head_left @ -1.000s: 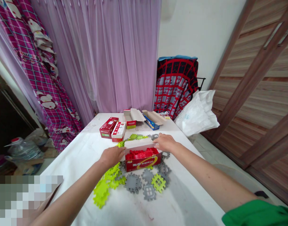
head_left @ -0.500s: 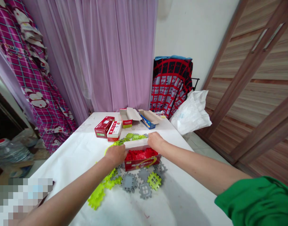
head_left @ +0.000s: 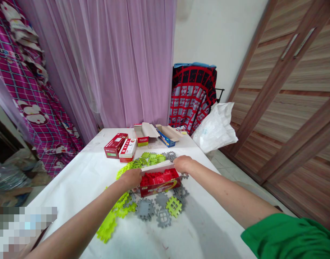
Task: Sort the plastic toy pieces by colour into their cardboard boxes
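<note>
A red cardboard box stands among the plastic pieces, filled with red plastic pieces. Its white-lined lid flap is raised along the far side. My left hand is closed around the box's left end. At the far right corner, my right hand has its fingers closed on the box by the flap; its fingertips are partly hidden. Lime-green interlocking pieces spread to the left and behind the box. Several grey ones lie in front, with a lime window-shaped piece beside them.
Toward the back of the white-covered table are a closed dark red box, a red-and-white box, an open red box and an open blue box. A white plastic bag is at the table's right edge.
The view has turned slightly right, so the scene sits further left. The raised flap now shows lower and more slanted. My right hand's fingers have curled in more at the box corner.
</note>
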{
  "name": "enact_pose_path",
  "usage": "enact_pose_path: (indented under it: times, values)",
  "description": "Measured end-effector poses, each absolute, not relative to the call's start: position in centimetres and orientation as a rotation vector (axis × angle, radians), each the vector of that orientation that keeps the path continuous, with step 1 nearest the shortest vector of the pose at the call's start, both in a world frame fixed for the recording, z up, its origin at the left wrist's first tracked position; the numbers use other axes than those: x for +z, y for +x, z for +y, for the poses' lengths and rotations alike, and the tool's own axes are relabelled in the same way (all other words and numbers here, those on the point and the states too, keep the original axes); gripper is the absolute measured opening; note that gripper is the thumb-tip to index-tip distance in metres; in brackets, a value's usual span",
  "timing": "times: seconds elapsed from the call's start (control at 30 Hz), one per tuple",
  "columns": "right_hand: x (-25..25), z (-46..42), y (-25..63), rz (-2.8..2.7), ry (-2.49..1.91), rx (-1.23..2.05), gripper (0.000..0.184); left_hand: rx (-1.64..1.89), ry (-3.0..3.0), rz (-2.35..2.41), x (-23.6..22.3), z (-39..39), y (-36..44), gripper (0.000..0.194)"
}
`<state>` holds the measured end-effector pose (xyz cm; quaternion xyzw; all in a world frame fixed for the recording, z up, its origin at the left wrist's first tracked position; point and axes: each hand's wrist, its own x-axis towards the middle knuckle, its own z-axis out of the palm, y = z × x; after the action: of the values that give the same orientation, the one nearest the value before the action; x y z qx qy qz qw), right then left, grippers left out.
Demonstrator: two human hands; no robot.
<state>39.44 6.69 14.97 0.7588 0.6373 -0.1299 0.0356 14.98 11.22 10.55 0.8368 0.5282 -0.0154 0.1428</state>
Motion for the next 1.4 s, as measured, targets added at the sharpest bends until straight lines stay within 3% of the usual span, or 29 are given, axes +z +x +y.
enact_pose_path:
  times: [0.27,0.53,0.83,0.97,1.4]
  values:
    - [15.4,4.7,38.7,1.977,2.29,-0.33,0.023,-0.191,2.422,1.508,11.4,10.0,15.1,0.04]
    - [15.8,4.0,38.6,2.078,2.593,-0.05,0.047,0.077,2.459,1.779,14.2,9.5,14.8,0.042]
    - [6.2,1.8,37.2,2.352,2.874,-0.015,0.068,0.3,2.509,1.743,8.2,7.3,13.9,0.052]
    - [4.7,2.0,37.7,2.485,2.894,0.075,0.067,0.389,2.533,1.669,6.9,7.0,13.0,0.053]
    - [8.5,3.5,38.0,2.572,2.836,0.269,0.06,0.606,2.543,1.668,9.4,9.4,13.1,0.056]
